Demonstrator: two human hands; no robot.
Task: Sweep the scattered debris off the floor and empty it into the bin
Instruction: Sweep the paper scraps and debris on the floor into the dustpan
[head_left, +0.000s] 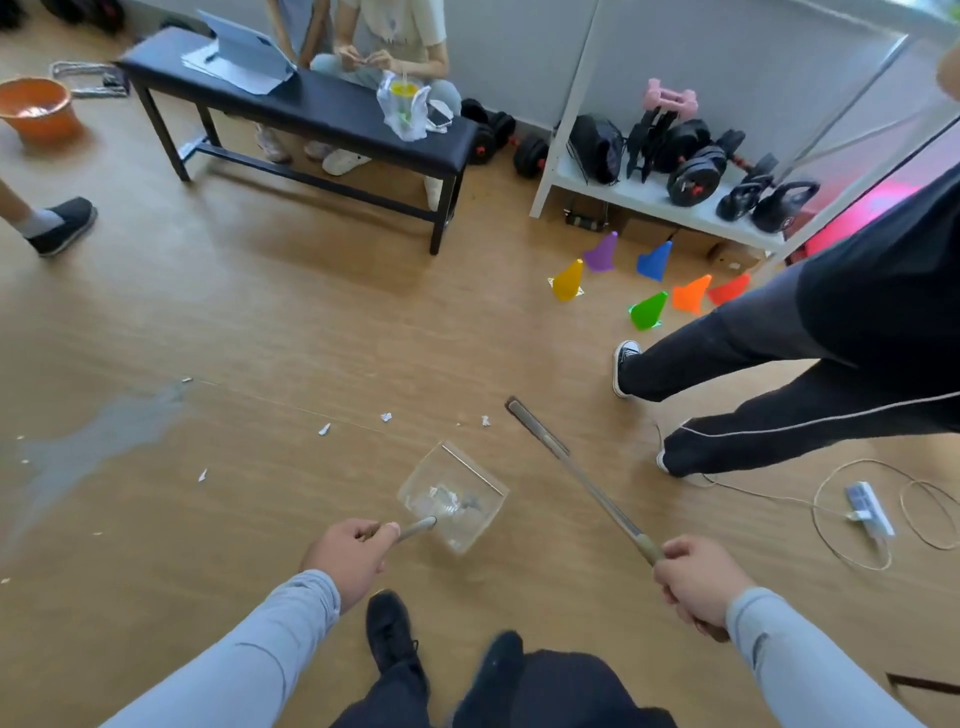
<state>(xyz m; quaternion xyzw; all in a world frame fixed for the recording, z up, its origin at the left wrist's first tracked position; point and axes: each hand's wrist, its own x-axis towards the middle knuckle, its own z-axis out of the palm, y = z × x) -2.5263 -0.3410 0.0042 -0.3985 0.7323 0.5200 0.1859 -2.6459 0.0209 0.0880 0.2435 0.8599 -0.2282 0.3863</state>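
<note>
- Gripping both tools now: left hand (347, 558) wrapped round the dustpan handle (415, 529), right hand (696, 582) clamped on the broom stick (597, 493) near its top end.
- Dustpan (457, 493) is clear plastic, sat on the floor (260, 322) just ahead of my feet, some crumpled scraps already inside.
- Broom head (535, 426) is out front-right, seen edge-on, narrow. Can't tell if the bristles touch the floor.
- Debris: small white paper bits (324, 429) scattered ahead & left of the pan, well apart. They'll be v. light, I reckon, and flick away if I sweep hard, so short soft strokes.
- Pan looks light, thin, prob. tips easily; I'd keep the grip on the handle and hold the lip flat.
- Orange bin (36, 109) is far off, top-left, near the worktop (291, 98). I'd carry the pan level.
</note>
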